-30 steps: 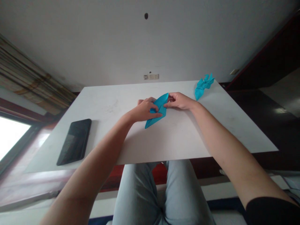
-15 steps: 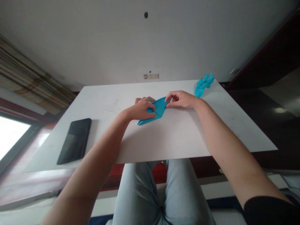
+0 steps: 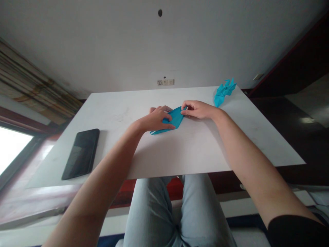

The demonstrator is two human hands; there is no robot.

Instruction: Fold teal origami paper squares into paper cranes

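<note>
A folded piece of blue paper lies slantwise over the middle of the white table, narrowing to a point at its lower left. Across its left part rests my left hand, with the thumb along the near edge and the fingers curled over the top, gripping the sheet. My right hand pinches the paper's upper right corner between thumb and fingertips. Part of the paper is hidden beneath the left palm and fingers.
Several folded blue paper shapes, crane-like, sit at the table's far right. A black tablet or large phone lies at the left of the white table. Behind the table rises a wall with sockets.
My left hand has shifted slightly right along the paper. The right hand's pinch at the corner is a little changed, and the near edge of the paper sits slightly higher.
</note>
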